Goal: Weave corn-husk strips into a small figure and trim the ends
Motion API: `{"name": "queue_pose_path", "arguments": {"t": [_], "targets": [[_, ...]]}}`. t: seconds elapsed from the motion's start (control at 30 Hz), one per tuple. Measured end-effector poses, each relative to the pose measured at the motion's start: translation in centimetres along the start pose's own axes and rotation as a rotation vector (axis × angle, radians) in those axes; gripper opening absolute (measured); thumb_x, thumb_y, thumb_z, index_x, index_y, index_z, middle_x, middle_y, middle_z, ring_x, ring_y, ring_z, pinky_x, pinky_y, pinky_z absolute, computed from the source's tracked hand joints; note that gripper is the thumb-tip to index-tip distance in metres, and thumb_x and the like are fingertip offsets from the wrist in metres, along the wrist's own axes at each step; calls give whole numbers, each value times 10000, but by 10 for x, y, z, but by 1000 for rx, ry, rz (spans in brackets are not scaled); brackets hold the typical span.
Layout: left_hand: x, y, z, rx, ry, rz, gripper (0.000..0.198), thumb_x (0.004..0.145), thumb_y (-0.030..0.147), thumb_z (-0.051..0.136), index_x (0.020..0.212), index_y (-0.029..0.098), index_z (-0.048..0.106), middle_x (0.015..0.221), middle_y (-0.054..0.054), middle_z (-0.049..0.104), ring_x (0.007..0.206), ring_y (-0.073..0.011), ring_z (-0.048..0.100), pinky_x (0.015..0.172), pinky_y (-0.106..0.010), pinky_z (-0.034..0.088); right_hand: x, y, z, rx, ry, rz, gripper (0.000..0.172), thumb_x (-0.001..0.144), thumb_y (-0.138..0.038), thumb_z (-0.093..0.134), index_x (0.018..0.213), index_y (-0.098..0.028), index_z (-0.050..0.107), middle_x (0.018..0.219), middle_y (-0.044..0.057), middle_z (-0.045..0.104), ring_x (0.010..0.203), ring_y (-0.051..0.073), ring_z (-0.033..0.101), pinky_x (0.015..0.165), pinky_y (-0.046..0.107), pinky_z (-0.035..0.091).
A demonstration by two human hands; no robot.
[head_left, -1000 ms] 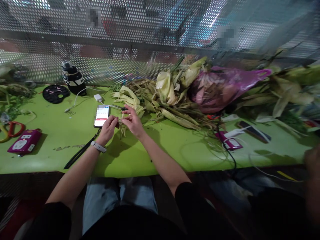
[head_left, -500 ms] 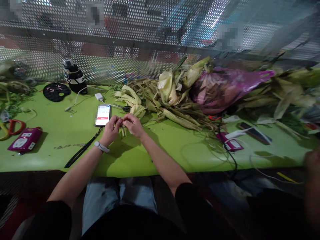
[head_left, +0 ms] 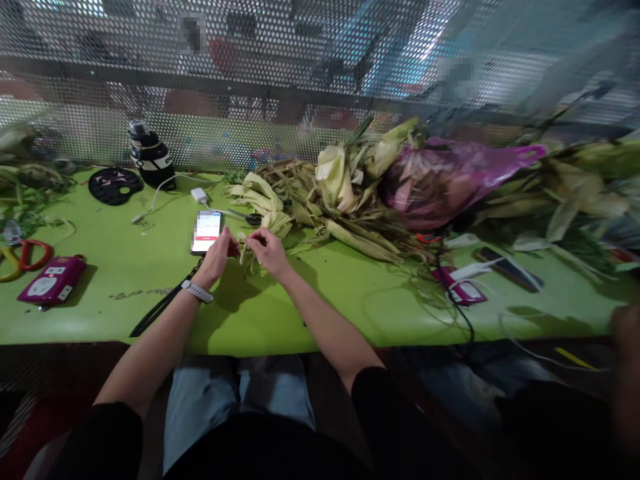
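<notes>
My left hand (head_left: pixel 216 256) and my right hand (head_left: pixel 269 251) meet over the green table (head_left: pixel 310 300), both pinched on a small bundle of pale dry leaf strips (head_left: pixel 246 249) held between them. The strips hang down a little toward the table. A lit phone (head_left: pixel 206 231) lies just behind my left hand, with a white band on that wrist. A heap of corn husks (head_left: pixel 330 193) lies behind my right hand.
A purple plastic bag (head_left: pixel 445 177) lies on the husk heap. More leaves lie at the far right and far left. A black bottle (head_left: pixel 149 157), charger cable, pink device (head_left: pixel 46 282), red-handled scissors (head_left: pixel 27 255) and another phone (head_left: pixel 507 268) lie around. A perforated metal screen stands behind.
My hands stayed together on the leaf strips, shifting slightly; the fingers of both worked the bundle, and my right hand closed down from raised fingers onto it.
</notes>
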State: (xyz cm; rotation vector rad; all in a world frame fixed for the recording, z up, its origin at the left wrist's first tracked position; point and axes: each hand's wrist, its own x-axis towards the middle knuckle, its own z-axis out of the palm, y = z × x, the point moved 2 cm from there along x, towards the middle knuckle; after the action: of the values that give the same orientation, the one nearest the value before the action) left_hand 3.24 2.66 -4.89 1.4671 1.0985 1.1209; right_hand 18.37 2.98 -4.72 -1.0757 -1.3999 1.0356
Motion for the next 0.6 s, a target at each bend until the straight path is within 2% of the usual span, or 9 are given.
{"name": "queue_pose_path", "arguments": {"t": [0.1,0.17,0.3,0.43,0.6], "targets": [[-1,-2,3,74,-175,-26,462,893,609,482,752,173,544,684,-25,592,633,-148,569,638,-305,479,3,2,-5,10,123,-42,227,777,-418,631,794,-197,582,727,-26,568,661,117,513,644,254,421],[0,-1,6,78,-214,35,380,885,540,548,781,174,539,695,-16,591,642,-143,572,639,-298,489,5,0,-8,27,135,-53,233,771,-419,641,796,-193,587,737,-20,580,682,120,527,667,256,431],[2,1,5,70,-145,129,278,926,443,509,864,173,529,717,-10,584,645,-126,557,643,-288,498,10,-5,-14,185,25,60,283,719,-443,674,791,-189,573,729,-23,593,690,117,545,705,262,448],[1,3,3,155,-173,213,235,937,394,502,947,167,561,742,-17,591,662,-124,559,650,-279,488,12,-7,-18,240,-40,159,344,653,-427,731,832,-184,566,733,-41,571,695,104,520,704,249,420],[-3,7,2,278,-178,245,248,938,395,499,971,166,586,727,-17,596,629,-122,539,591,-256,449,9,-11,-19,95,-205,82,211,690,-361,653,751,-167,593,705,-37,553,675,102,468,661,246,361]]}}
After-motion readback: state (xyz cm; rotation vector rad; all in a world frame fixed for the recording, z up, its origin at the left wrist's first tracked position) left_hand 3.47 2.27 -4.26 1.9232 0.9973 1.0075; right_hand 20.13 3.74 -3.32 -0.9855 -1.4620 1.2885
